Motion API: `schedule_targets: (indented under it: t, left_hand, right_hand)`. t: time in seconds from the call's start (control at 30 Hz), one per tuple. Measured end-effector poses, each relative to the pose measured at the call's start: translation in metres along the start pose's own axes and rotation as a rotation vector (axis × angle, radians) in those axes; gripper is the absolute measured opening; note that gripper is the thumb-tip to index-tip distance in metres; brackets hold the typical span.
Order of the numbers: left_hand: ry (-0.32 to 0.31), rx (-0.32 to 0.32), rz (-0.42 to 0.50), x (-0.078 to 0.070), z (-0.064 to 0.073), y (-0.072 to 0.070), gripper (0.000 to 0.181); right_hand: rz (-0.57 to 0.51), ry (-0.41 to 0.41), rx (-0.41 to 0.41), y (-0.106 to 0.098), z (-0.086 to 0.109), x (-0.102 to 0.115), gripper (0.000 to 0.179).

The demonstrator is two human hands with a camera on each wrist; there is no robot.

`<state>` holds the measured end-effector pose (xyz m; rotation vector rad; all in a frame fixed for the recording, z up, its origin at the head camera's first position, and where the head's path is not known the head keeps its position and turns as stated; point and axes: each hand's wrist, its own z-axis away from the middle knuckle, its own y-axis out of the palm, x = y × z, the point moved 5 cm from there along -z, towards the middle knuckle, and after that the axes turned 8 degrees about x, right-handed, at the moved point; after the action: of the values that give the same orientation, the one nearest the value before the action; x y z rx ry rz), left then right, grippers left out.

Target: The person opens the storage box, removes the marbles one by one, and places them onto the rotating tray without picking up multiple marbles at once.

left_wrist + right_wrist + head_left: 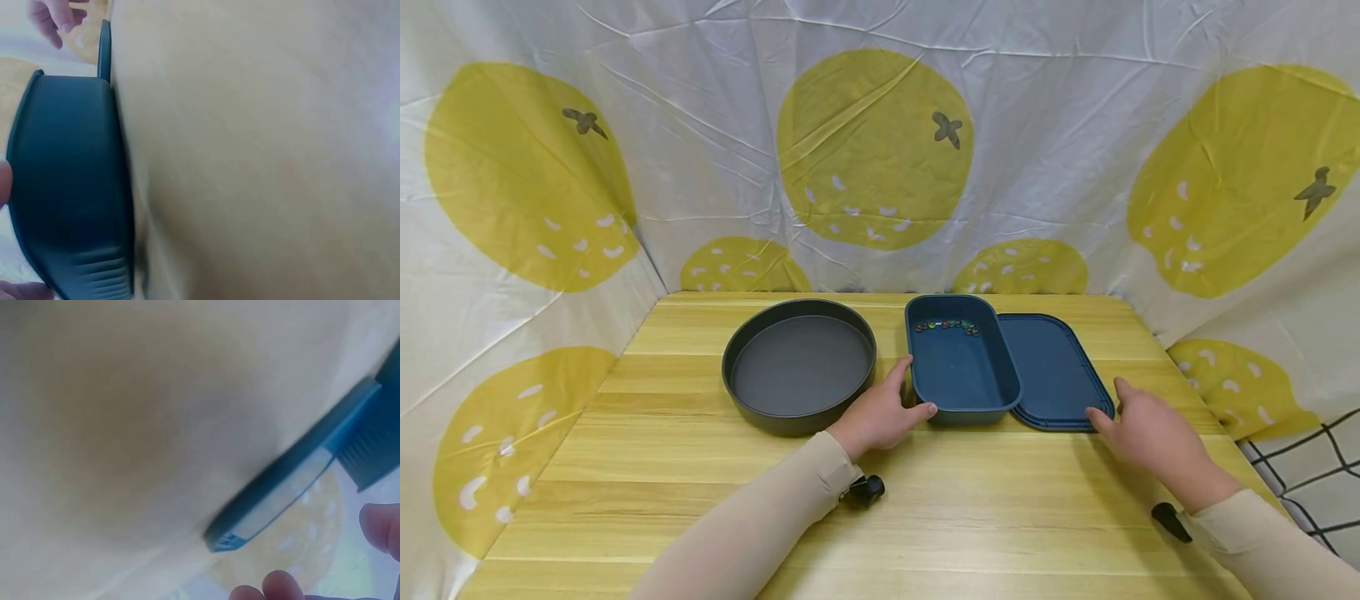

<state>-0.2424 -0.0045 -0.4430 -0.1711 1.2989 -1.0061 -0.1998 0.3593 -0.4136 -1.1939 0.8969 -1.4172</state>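
Observation:
A dark blue rectangular container stands on the table, with a line of small colourful marbles toward its far end. My left hand is at its near left corner, the thumb along the front rim and a fingertip at the left side, fingers fairly straight. In the left wrist view, fingertips lie right at the rim of the container. The matching blue lid lies flat to the right. My right hand hovers by the lid's near right corner with spread fingers, holding nothing; the right wrist view shows fingertips apart from the lid.
A round dark grey pan sits left of the container, close to my left forearm. The wooden table ends at a lemon-print curtain behind and on both sides. A black wire grid stands at the right.

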Motion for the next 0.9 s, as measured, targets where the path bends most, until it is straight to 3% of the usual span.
schedule_targets:
  t: [0.2,0.33,0.43,0.6,0.77,0.9]
  left_hand:
    - [0.034,0.037,-0.049,-0.010,0.018,-0.013,0.090]
    - [0.119,0.001,-0.114,-0.015,0.035,-0.038,0.084]
    - [0.164,-0.055,-0.164,-0.010,0.048,-0.064,0.082]
    - [0.131,-0.138,-0.249,0.021,0.065,-0.107,0.081]
    - [0.036,-0.209,-0.283,0.070,0.075,-0.149,0.084]
    - [-0.060,-0.236,-0.279,0.109,0.080,-0.173,0.088]
  right_hand:
    - [-0.003,-0.022,-0.047,-0.011,-0.004,0.010,0.082]
    - [-0.024,-0.039,-0.083,-0.019,-0.008,0.021,0.079]
    - [-0.031,-0.059,-0.110,-0.025,-0.012,0.029,0.078]
    - [-0.011,-0.111,-0.159,-0.034,-0.020,0.046,0.075]
    - [-0.021,-0.153,-0.165,-0.042,-0.029,0.063,0.072]
    - [-0.038,-0.177,-0.161,-0.049,-0.041,0.078,0.071]
